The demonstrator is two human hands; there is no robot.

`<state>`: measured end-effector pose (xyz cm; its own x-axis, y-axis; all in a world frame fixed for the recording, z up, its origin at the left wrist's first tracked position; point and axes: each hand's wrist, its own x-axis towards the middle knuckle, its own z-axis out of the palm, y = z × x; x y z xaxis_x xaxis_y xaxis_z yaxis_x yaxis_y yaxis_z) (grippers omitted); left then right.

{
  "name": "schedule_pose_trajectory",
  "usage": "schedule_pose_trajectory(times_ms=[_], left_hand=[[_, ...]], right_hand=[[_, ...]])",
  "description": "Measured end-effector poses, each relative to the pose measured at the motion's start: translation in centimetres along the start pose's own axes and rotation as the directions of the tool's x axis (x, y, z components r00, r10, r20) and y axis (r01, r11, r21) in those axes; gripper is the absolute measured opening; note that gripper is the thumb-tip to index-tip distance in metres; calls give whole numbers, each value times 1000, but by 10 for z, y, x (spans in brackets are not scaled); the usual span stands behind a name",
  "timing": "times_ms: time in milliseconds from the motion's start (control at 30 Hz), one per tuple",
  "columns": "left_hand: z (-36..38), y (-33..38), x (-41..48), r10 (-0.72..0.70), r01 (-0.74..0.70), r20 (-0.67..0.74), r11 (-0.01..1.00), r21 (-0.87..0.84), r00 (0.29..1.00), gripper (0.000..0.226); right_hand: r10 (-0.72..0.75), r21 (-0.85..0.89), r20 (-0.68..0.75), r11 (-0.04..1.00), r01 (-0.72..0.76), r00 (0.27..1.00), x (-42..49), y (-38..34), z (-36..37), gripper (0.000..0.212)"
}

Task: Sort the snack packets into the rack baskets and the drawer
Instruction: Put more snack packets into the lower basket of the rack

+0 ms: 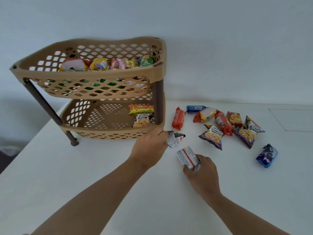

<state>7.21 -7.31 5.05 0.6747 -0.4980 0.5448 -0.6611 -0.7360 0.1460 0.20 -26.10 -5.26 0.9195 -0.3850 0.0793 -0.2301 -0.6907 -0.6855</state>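
Fingers of the left hand pinch a crumpled packet beside the rack, the right hand clamping its own round a red-and-white packet.

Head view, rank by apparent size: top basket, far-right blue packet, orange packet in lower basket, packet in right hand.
1. top basket
2. blue packet and held packet, too alike to rank; right hand covers part
3. orange packet, though farther back

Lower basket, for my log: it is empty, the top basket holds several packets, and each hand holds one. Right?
Not empty: the head view shows an orange packet and a peanuts packet in the lower basket. The top basket holds several; left hand holds a crumpled packet, right hand a red-striped packet.
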Motion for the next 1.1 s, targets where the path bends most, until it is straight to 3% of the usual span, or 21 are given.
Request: schedule_pose_trajectory(times_ms=[400,567,667,867,967,1100], left_hand=[[-92,-84,-51,38,-34,-71,998,55,997,5],[-113,-121,-51,79,-61,-118,987,148,990,20],[-116,-137,-47,97,-79,-91,979,187,991,9],[-120,-161,-25,1,17,-137,992,126,991,6],[-121,-166,-22,119,-91,-212,986,138,970,20],[-115,-165,-29,372,-328,-229,921,209,900,4]], right_hand=[[-76,116,-23,990,78,997,-42,-74,23,44],[-120,142,-30,982,123,992,-50,-104,37,44],[-144,144,-44,978,149,989,-50,-119,42,45],[-167,135,-68,975,175,984,-36,-144,41,54],[-183,132,-63,973,190,981,-27,-154,40,57],[-196,159,-56,966,203,979,-17,-166,43,55]])
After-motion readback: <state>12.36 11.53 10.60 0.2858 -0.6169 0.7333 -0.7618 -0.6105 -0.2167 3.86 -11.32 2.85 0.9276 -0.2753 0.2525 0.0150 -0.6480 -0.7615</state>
